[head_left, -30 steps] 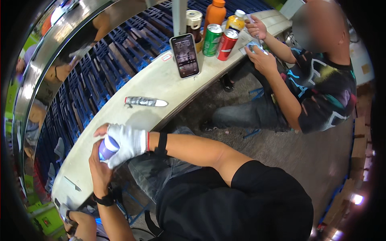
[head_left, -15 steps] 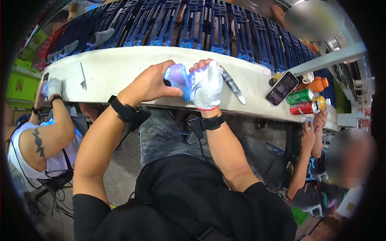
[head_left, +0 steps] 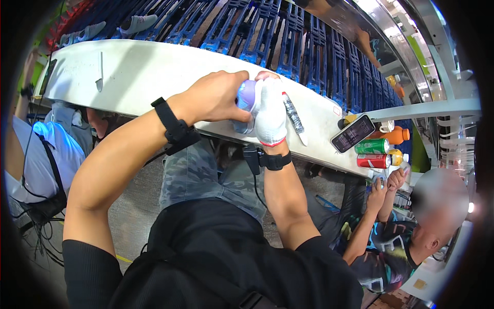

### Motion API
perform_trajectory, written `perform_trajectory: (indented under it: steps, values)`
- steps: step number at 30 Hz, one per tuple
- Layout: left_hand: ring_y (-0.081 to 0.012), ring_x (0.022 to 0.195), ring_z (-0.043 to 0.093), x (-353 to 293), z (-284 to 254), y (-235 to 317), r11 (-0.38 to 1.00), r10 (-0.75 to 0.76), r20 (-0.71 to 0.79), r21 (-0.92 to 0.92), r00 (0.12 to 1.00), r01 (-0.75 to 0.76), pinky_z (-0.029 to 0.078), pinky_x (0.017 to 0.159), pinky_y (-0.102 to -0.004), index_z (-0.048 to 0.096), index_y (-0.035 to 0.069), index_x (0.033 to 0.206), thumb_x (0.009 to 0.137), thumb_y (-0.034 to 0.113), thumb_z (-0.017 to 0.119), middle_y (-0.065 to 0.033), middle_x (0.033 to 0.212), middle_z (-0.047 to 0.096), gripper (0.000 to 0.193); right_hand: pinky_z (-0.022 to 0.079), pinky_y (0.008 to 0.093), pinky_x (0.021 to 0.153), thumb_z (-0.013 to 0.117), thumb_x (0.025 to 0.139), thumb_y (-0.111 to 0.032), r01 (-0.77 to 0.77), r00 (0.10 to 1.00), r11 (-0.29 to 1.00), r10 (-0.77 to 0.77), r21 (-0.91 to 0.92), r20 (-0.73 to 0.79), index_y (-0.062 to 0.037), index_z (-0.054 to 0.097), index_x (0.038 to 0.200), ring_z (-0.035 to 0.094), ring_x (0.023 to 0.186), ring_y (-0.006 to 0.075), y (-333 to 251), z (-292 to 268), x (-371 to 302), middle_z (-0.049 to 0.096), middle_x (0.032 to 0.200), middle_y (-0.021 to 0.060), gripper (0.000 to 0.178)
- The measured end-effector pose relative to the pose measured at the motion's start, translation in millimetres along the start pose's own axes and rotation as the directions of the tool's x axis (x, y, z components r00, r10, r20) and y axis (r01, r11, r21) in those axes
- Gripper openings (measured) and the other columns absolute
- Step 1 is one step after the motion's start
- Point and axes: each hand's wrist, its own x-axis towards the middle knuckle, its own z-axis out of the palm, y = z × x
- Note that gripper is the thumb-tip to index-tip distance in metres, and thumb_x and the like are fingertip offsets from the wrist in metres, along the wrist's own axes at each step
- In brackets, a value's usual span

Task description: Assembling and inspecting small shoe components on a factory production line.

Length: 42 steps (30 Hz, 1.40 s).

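Observation:
A small purple and light-blue shoe point(head_left: 246, 95) is held between my two hands over the near edge of the white bench point(head_left: 170, 62). My bare left hand point(head_left: 218, 98) closes round its left side, with the thumb toward me. My right hand point(head_left: 270, 113), in a white knit glove with bare fingertips, grips its other side and covers much of it. What lies inside the shoe is hidden. Just right of the glove is a slim black-and-silver tube-like tool point(head_left: 293, 114) with a pale tip, lying on the bench.
Blue conveyor slats point(head_left: 252, 36) run behind the bench, with sneakers point(head_left: 138, 24) at far left. A thin white-handled tool point(head_left: 99, 72) lies left. To the right are a phone point(head_left: 353, 134), a green can point(head_left: 371, 146), a red can point(head_left: 373, 161) and an orange bottle point(head_left: 393, 136). Co-workers sit either side.
My view has turned, so the bench slants more. My hands have drawn closer together around the shoe, and more of it is covered. The co-worker's gloved hand at left is out of sight.

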Motion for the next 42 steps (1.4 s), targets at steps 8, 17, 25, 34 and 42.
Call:
perform_trajectory:
  steps: [8,17,25,34,42]
  values:
    - [-0.0402,0.08,0.078,2.5,34.2,31.4,0.942,0.259,-0.122,0.253,0.958,-0.222,0.063,0.075,-0.0498,0.071,-0.002,0.115,0.076,0.037,0.093,-0.0187,0.08,0.077,0.059,0.043,0.0374,0.116,0.045,0.121,-0.036,-0.18,0.983,0.899,0.182,0.399,0.032,-0.0008,0.05,0.157,0.057,0.126,0.02,-19.6,-33.3,-19.7,0.059,0.134,0.0083,0.051]
    - [-0.0377,0.085,0.079,-18.5,27.3,36.5,0.892,0.363,0.011,0.283,0.932,-0.351,0.062,0.075,-0.0483,0.067,0.002,0.111,0.076,0.026,0.095,-0.0176,0.092,0.078,0.051,0.044,0.0405,0.122,0.057,0.115,-0.024,-0.317,0.919,0.932,0.347,-0.175,0.188,0.0025,0.054,0.16,0.062,0.14,0.0292,-65.9,-42.6,-23.9,0.065,0.152,0.0197,0.052]
    - [-0.0458,0.121,0.07,-79.2,-2.9,54.9,0.997,0.08,0.095,0.014,0.992,-0.082,0.059,0.104,-0.0496,0.056,0.007,0.151,0.066,0.026,0.1,-0.0227,0.147,0.057,0.097,0.055,0.046,0.112,0.095,0.082,-0.029,0.035,0.967,0.869,0.096,-0.494,0.237,-0.004,0.061,0.153,0.067,0.135,0.0385,-45.4,-48.2,-87.7,0.069,0.146,0.0217,0.083]
    - [-0.0432,0.141,0.063,-116.5,42.7,15.9,0.994,0.016,-0.255,-0.101,0.967,-0.043,0.058,0.11,-0.0499,0.069,0.008,0.14,0.072,0.02,0.099,-0.0201,0.156,0.056,0.075,0.058,0.0471,0.105,0.093,0.075,-0.018,0.416,0.909,0.762,-0.341,-0.496,0.24,-0.0068,0.073,0.134,0.073,0.121,0.0373,-12.4,-15.5,-85.9,0.076,0.133,0.0136,0.063]
    - [-0.0425,0.142,0.064,-124.3,48.3,-5.3,0.992,0.092,-0.285,-0.055,0.954,-0.112,0.058,0.114,-0.0477,0.072,0.007,0.142,0.074,0.012,0.098,-0.0179,0.158,0.061,0.073,0.06,0.0491,0.1,0.096,0.084,-0.025,0.32,0.938,0.593,-0.311,-0.739,0.157,-0.0012,0.074,0.134,0.076,0.111,0.0424,-30.9,-38.3,-81.2,0.078,0.124,0.0193,0.06]
